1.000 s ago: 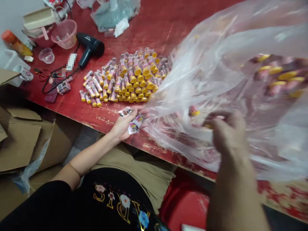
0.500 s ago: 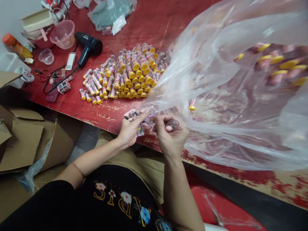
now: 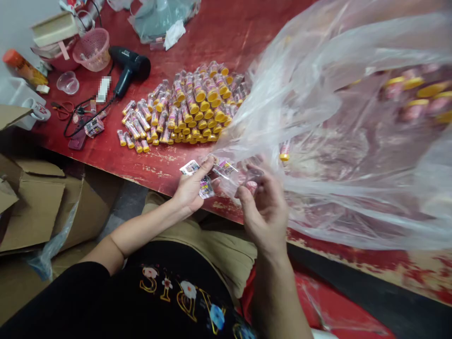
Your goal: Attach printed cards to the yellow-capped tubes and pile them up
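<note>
My left hand (image 3: 190,190) pinches several small printed clear plastic sleeves (image 3: 206,189) between thumb and fingers. One clear sleeve (image 3: 228,170) with a printed patch reaches from it toward the other hand. My right hand (image 3: 268,209) is curled round a small clear tube (image 3: 254,176) with something pink at its end; motion blurs its fingertips. Both hands are above the table's near edge, beside a large clear plastic bag (image 3: 318,183). Beyond them lies a pile of small tubes with yellow caps (image 3: 192,108).
More yellow-capped tubes (image 3: 416,103) show through the bag at right. A black hair dryer (image 3: 129,68), a pink basket (image 3: 92,49), red-handled scissors (image 3: 63,110) and a mug (image 3: 37,109) stand on the red table (image 3: 226,28). Cardboard boxes (image 3: 35,207) are at lower left.
My right hand has moved right and its fingers have loosened somewhat around the tube. More of the clear sleeve shows between my hands. The left hand has barely shifted.
</note>
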### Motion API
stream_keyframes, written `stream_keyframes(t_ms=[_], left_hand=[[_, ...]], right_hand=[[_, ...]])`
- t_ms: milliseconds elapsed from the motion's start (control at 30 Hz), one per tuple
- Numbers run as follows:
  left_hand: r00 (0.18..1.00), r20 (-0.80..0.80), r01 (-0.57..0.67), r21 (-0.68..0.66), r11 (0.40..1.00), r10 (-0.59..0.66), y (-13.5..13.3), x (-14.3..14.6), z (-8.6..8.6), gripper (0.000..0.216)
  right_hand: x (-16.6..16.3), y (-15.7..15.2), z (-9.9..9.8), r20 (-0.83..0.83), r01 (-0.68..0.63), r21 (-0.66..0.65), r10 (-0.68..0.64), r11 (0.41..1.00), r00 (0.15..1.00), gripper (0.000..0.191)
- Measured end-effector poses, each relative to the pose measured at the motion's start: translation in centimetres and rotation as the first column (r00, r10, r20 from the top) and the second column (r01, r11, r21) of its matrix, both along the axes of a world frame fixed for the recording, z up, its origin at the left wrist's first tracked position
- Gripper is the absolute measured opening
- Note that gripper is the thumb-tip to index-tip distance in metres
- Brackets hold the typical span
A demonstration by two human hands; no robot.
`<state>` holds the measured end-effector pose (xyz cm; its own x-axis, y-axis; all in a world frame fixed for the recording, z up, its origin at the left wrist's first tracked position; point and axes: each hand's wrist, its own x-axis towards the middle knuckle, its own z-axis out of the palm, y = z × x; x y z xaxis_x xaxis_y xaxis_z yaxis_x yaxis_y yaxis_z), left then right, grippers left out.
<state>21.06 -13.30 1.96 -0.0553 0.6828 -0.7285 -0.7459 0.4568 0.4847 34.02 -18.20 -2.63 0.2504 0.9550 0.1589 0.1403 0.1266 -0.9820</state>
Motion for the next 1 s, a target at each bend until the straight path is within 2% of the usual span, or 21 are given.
stream_keyframes(t_ms=[133, 267, 367, 433, 667, 867, 1000], left_hand=[[1.000, 0.026, 0.018, -0.047, 0.999, -0.017, 0.0, -0.1, 0.2, 0.006], [0.993, 0.103, 0.063, -0.083, 0.995, -0.054, -0.1, -0.3, 0.1, 0.005], [0.987, 0.133, 0.098, -0.075, 0.992, -0.088, -0.2, -0.6, 0.0, 0.005], [0.985, 0.133, 0.125, -0.073, 0.989, -0.114, -0.1, -0.7, -0.1, 0.005], [0.966, 0.121, 0.236, -0.059, 0.970, -0.228, -0.4, -0.8, -0.5, 0.009], [0.975, 0.028, 0.219, 0.024, 0.976, -0.219, -1.1, -0.5, -0.3, 0.006], [0.968, -0.008, 0.252, 0.095, 0.963, -0.252, -1.5, -0.5, -0.4, 0.010]], right_hand=[[-0.2, -1.7, -0.1, -0.077, 0.096, 0.086, -0.090, 0.992, 0.993, 0.037], [-0.2, -1.9, -0.6, 0.049, 0.125, 0.168, -0.135, 0.978, 0.990, 0.028], [-0.1, -1.8, -0.5, 0.058, 0.175, 0.230, -0.193, 0.957, 0.980, 0.026], [-0.1, -1.8, -0.3, 0.055, 0.168, 0.254, -0.187, 0.953, 0.981, 0.026], [0.1, -1.8, 0.3, 0.088, 0.178, 0.255, -0.207, 0.950, 0.974, 0.023], [0.5, -1.9, 0.4, 0.060, 0.114, 0.226, -0.131, 0.967, 0.990, 0.028], [0.8, -2.3, 0.4, 0.156, 0.144, 0.192, -0.175, 0.971, 0.972, 0.023]])
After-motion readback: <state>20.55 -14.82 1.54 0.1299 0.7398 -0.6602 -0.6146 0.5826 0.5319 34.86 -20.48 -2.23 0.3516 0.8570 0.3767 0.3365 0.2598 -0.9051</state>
